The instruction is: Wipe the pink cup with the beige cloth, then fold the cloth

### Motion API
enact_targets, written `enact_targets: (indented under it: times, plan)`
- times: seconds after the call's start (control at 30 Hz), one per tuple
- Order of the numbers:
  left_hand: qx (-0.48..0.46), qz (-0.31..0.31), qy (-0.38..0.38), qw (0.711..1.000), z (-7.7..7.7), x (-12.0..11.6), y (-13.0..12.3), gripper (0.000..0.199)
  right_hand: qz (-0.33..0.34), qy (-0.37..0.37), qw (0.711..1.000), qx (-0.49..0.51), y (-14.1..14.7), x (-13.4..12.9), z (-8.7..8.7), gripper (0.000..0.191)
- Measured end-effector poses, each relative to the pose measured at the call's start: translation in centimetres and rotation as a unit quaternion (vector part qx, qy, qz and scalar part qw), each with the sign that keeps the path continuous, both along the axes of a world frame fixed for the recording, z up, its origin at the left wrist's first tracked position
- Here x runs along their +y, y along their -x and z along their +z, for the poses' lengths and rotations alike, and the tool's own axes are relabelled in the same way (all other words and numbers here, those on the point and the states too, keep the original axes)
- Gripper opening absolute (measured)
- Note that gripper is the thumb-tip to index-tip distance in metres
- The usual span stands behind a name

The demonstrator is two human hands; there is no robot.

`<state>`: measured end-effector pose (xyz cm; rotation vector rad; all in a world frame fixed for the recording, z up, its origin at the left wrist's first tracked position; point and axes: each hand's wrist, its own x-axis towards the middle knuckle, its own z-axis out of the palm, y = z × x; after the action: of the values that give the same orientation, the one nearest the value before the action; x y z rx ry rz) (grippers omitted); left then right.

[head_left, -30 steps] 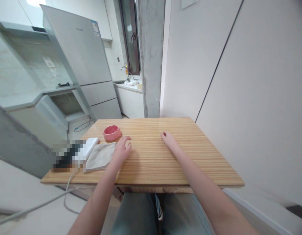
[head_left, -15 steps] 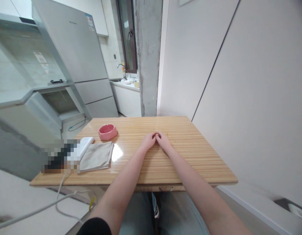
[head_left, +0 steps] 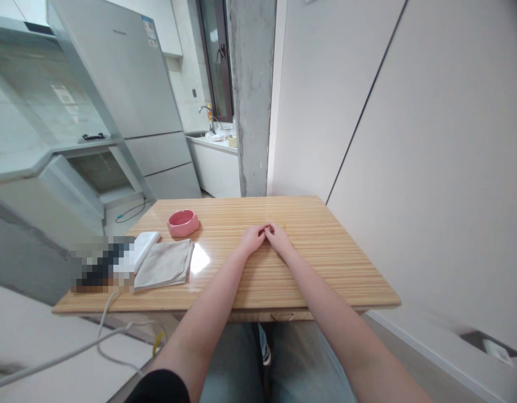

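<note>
My left hand (head_left: 253, 239) and my right hand (head_left: 277, 237) meet at the fingertips over the middle of the wooden table (head_left: 334, 268). The fingers of both hands are curled inward and pressed together. Whatever they may hold between them is hidden or too small to name. To the left of my hands stands a pink bowl (head_left: 183, 226) with angled sides. A folded light grey cloth (head_left: 164, 264) lies nearer to me on the same side, apart from my left forearm.
A white flat object (head_left: 146, 246) lies beside the cloth, next to a blurred-out patch. White cables (head_left: 101, 330) hang off the table's left front edge. Beyond stand a fridge (head_left: 111, 73), a sink counter (head_left: 212, 162) and a concrete pillar (head_left: 253, 101); a pale wall (head_left: 443, 168) rises on the right.
The whole view has shifted slightly, with the table sitting a little higher in the picture. My hands keep the same joined pose, and nothing on the table has moved.
</note>
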<state>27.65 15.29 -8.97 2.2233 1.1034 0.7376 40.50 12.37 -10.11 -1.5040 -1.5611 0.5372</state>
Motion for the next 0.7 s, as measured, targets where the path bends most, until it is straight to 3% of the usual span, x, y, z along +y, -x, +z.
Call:
enact_targets:
  times: [0.2, 0.33, 0.4, 0.5, 0.6, 0.7]
  plan:
    - [-0.002, -0.016, -0.021, 1.000, -0.3, 0.0, -0.3, 0.039, 0.001, 0.001, 1.000, -0.006, 0.0, 0.1, -0.1, 0.017]
    - [-0.042, -0.021, 0.003, 0.999, 1.0, 0.6, 1.2, 0.030, 0.026, -0.016, 1.000, 0.009, -0.2, 0.3, -0.4, 0.024]
    - [-0.093, 0.060, 0.002, 0.994, 2.4, 1.3, 3.7, 0.032, 0.021, -0.010, 0.999, 0.029, -0.3, 0.4, -0.6, 0.031]
    - [-0.117, 0.251, -0.118, 0.954, 4.5, 2.2, 8.9, 0.031, 0.006, 0.005, 0.999, 0.048, -0.3, 0.4, -0.7, 0.039]
    - [0.043, 0.406, -0.190, 0.893, 5.4, 2.3, 14.1, 0.039, 0.010, -0.006, 0.999, 0.040, -0.2, 0.3, -0.6, 0.040]
    - [0.157, 0.474, -0.161, 0.851, 5.2, 2.3, 17.5, 0.042, 0.008, -0.018, 0.999, 0.047, -0.1, 0.2, -0.4, 0.042]
